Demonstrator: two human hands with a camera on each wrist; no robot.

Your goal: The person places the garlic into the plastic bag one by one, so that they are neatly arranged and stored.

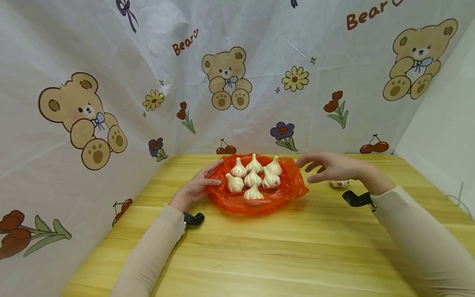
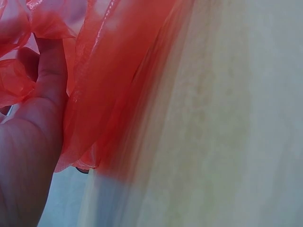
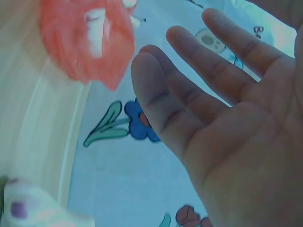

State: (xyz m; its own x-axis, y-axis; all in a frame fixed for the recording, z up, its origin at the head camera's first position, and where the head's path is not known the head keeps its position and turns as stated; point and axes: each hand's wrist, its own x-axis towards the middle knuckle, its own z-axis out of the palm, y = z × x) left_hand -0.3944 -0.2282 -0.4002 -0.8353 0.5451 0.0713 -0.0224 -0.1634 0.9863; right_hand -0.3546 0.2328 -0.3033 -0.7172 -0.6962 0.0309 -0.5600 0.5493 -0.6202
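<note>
A thin red plastic bag (image 1: pixel 241 207) lies spread open on the wooden table, its rim folded outward. Inside it sit several whitish garlic bulbs (image 1: pixel 253 178), stems mostly pointing up. At the bag's left side, my left hand (image 1: pixel 194 187) holds the rim, thumb over the inside; in the left wrist view the red film (image 2: pixel 102 94) covers some of its fingertips. My right hand (image 1: pixel 332 167) hovers by the bag's right edge, fingers loosely bent and holding nothing. One more garlic bulb (image 1: pixel 339 183) lies on the table behind the right hand, partly hidden by it.
The light wooden table (image 1: pixel 259 255) runs back to a white cloth (image 1: pixel 259 107) printed with bears and flowers. A white panel (image 1: pixel 441 136) stands along the right side. A thin pale cable (image 1: pixel 460 202) shows at the right edge.
</note>
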